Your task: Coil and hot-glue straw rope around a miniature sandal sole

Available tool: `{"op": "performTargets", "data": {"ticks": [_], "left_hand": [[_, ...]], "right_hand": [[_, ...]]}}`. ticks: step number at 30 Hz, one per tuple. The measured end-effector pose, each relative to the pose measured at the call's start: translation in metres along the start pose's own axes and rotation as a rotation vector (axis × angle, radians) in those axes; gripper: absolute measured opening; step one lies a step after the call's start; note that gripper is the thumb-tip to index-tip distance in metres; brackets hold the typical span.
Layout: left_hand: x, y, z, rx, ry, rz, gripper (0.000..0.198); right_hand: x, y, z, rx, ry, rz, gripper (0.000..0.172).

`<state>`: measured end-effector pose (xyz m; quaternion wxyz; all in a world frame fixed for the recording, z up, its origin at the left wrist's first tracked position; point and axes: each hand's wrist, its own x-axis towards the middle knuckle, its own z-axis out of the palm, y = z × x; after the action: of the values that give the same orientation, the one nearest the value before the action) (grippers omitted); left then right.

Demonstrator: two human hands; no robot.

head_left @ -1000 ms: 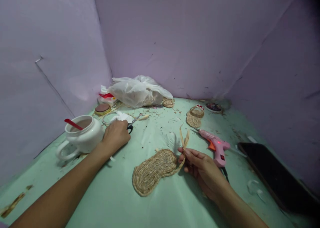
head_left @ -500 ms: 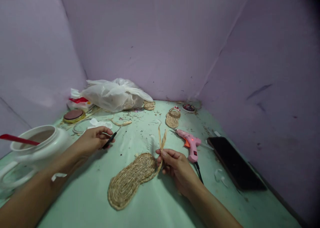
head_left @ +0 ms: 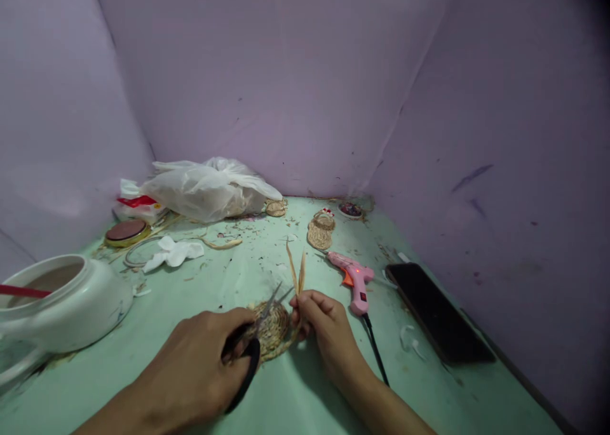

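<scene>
My left hand (head_left: 200, 359) grips the black handles of a pair of scissors (head_left: 267, 311), whose blades are spread apart and point toward the fibre strands. My right hand (head_left: 321, 324) pinches the pale fibre strands (head_left: 296, 273), which stand up in two loose ends above the fingertips. Below the scissors lies the woven sole-shaped piece (head_left: 275, 333) on the green surface, partly hidden behind my left hand. A braided strip runs from its edge to my right fingers.
A pink glue gun (head_left: 355, 279) with a lit red light and a black phone (head_left: 436, 311) lie at right. Behind are a small woven slipper (head_left: 320, 230) and a plastic bag (head_left: 210, 190). A white pot (head_left: 90, 305) stands at left.
My left hand has come right and nearer with the scissors, which are now spread beside the strands and over the woven piece. My right hand still holds the strands. The view has shifted slightly.
</scene>
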<state>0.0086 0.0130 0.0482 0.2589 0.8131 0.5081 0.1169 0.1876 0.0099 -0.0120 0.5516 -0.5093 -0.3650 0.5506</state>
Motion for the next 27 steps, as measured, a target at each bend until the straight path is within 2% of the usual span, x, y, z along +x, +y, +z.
{"op": "performTargets", "data": {"ticks": [4, 9, 21, 27], "left_hand": [[-0.003, 0.009, 0.001, -0.044, -0.059, 0.024, 0.019], [0.002, 0.013, 0.005, -0.161, -0.124, 0.003, 0.019], [0.002, 0.015, 0.02, -0.312, -0.2, -0.042, 0.015], [0.003, 0.015, 0.016, -0.393, -0.224, -0.008, 0.015]], "right_hand": [[-0.003, -0.003, 0.003, -0.13, -0.053, -0.096, 0.027], [-0.006, -0.004, 0.006, -0.239, -0.097, -0.129, 0.026], [-0.006, -0.001, 0.004, -0.346, -0.143, -0.191, 0.027], [-0.004, 0.0, 0.003, -0.39, -0.134, -0.229, 0.028]]}}
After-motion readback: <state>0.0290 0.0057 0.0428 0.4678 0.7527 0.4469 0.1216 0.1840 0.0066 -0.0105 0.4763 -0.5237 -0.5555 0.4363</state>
